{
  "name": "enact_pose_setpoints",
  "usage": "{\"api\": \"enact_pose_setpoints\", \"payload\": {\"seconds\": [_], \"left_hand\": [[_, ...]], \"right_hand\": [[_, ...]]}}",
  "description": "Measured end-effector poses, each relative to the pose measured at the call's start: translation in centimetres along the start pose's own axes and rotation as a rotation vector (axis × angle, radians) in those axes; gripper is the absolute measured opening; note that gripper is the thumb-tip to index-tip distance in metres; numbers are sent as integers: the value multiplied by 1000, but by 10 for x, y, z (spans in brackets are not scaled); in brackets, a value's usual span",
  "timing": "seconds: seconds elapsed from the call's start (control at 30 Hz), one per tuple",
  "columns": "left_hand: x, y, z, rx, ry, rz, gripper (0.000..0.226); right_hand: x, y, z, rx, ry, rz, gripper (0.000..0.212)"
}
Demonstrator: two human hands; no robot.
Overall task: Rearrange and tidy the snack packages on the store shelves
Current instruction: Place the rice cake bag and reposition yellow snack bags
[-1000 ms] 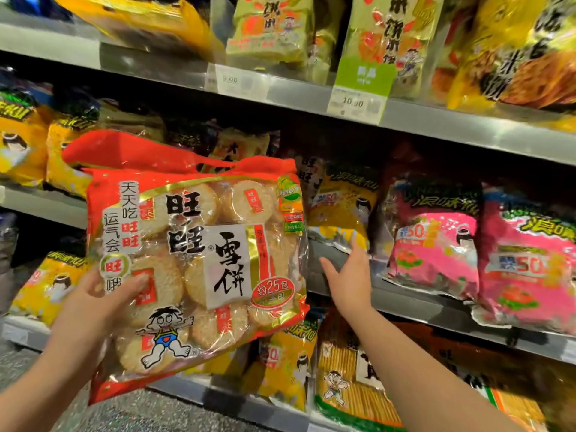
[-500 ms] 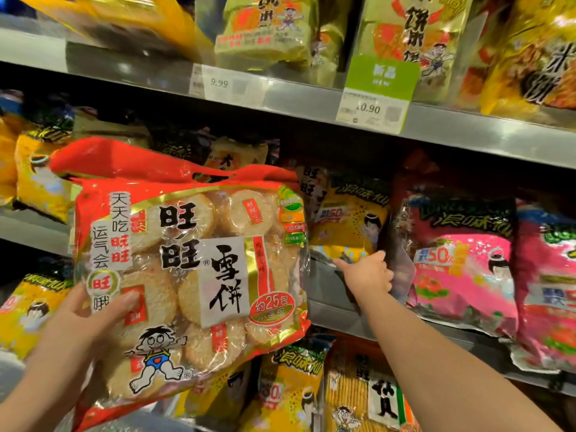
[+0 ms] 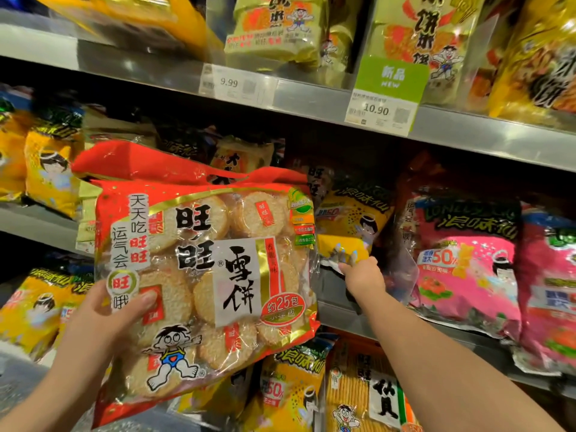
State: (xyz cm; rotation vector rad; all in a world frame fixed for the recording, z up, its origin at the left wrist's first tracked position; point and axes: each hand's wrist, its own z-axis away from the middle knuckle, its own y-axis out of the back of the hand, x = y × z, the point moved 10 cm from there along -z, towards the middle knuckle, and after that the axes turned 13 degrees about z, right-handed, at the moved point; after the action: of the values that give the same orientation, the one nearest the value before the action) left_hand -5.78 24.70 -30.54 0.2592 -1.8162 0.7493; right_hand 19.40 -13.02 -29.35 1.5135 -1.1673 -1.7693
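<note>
1. Steel shelves (image 3: 311, 102) filled the view in three tiers, all stocked with snack bags. Two price tags (image 3: 230, 84) were fixed to the front edge of the top tier, the right one under a green label (image 3: 391, 74).
2. The left hand (image 3: 103, 319) held a large red bag (image 3: 218, 275) of round rice crackers near the camera, in front of the left part of the middle tier. The bag was upright with its printed face toward the camera.
3. The left thumb was pressed on the front of the red bag at its lower left corner. The other fingers were behind the bag and could not be seen; the corner was clamped between them and the thumb.
4. The right hand (image 3: 363, 277) was extended far to the middle tier, just right of the red bag. Its fingers were curled together over the lower edge of a yellow bag (image 3: 352, 226) at the front of that tier.
5. The left side of the yellow bag was hidden behind the red bag.
6. A clear plastic divider (image 3: 403, 275) stood just right of the right hand, between the yellow bag and a row of pink bags (image 3: 464, 260) on the same tier.
7. Pale green bags (image 3: 274, 29) stood on the top tier above the red bag. More yellow packs (image 3: 290, 397) sat on the bottom tier below it.
</note>
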Motion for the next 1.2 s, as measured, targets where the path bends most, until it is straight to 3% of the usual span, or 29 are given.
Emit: {"api": "enact_pose_setpoints", "payload": {"seconds": [0.23,0.33,0.5,0.67,0.8,0.9,0.97,1.03,1.2], "left_hand": [[12,-3,16,-17,-2,-1,40],[25,-1,33,-56,-19,-24,66],[54,1,68,-80,-31,-12,36],[71,7,93,-88,-12,31,39],[85,5,109,-120,-10,-11,69],[91,4,115,-115,-28,-14,39],[94,1,116,-110,-37,-30,30],[92,-1,112,-112,-42,-79,38],[69,-34,90,-113,49,-66,97]], "right_hand": [[-16,34,40,122,155,56,47],[-22,55,64,174,223,66,42],[-18,93,110,291,291,78,35],[10,121,159,352,253,12,36],[41,142,193,404,203,-52,29],[69,160,210,447,203,-110,25],[86,170,217,445,223,-159,30],[99,176,223,423,248,-212,36],[123,181,217,407,271,-308,36]]}}
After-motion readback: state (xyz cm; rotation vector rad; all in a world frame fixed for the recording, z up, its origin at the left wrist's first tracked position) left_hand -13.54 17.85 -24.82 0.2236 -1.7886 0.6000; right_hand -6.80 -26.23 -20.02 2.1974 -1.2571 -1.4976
